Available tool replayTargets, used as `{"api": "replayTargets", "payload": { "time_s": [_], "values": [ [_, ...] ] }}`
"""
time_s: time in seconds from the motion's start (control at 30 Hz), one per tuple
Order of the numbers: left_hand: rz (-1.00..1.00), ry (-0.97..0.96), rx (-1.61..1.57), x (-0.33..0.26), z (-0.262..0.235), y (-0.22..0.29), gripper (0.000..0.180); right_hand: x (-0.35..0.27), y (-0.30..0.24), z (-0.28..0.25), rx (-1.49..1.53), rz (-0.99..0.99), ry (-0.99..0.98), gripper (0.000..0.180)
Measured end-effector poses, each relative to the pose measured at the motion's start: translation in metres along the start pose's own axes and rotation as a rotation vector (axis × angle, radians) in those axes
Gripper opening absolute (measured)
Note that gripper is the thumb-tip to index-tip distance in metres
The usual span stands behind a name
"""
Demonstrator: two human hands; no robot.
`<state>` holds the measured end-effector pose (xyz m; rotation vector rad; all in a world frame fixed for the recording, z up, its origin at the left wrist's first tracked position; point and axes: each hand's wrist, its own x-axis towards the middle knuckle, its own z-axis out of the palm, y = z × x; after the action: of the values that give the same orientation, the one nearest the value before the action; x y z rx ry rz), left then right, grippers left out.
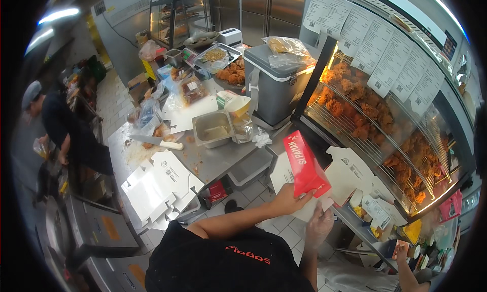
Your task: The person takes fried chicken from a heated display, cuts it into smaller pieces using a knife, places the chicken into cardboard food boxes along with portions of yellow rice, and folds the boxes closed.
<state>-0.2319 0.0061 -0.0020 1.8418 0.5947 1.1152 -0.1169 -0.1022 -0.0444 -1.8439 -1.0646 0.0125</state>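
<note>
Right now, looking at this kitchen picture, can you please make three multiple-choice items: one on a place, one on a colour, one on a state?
1. Where does the knife lie?
A. on the steel counter
B. on the floor
C. inside the warming cabinet

2. What colour is the carton at the left hand?
A. blue
B. red
C. green

3. How is the grey cooler box?
A. lid off
B. tipped over
C. lid shut, a clear bag on top

Answers: 1 A, it rests beside the metal pan. 2 B, its sides are red. 3 C, the lid sits flat under the bag.
</note>
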Motion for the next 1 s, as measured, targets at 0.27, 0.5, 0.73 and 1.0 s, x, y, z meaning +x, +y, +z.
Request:
{"api": "replayTargets", "payload": {
  "time_s": [0.27, 0.5, 0.73, 1.0],
  "values": [
    [0.03, -0.35, 0.367, 0.001, 0.004, -0.008, 0.019, 0.006, -0.019, -0.022, -0.372, -0.357, -0.087, 0.021],
    [0.107, -0.213, 0.044, 0.008, 0.0, 0.009, 0.015, 0.013, -0.031, -0.045, -0.424, -0.625, -0.222, 0.027],
    [0.082, -0.232, 0.204, 0.005, 0.01, 0.002, 0.009, 0.027, -0.028, -0.046, 0.065, -0.253, -0.228, 0.028],
    [0.492, -0.286, 0.487, 0.013, 0.021, -0.033, 0.012, 0.032, -0.067, -0.042, 0.156, -0.022, 0.092, 0.029]
  ]
}}
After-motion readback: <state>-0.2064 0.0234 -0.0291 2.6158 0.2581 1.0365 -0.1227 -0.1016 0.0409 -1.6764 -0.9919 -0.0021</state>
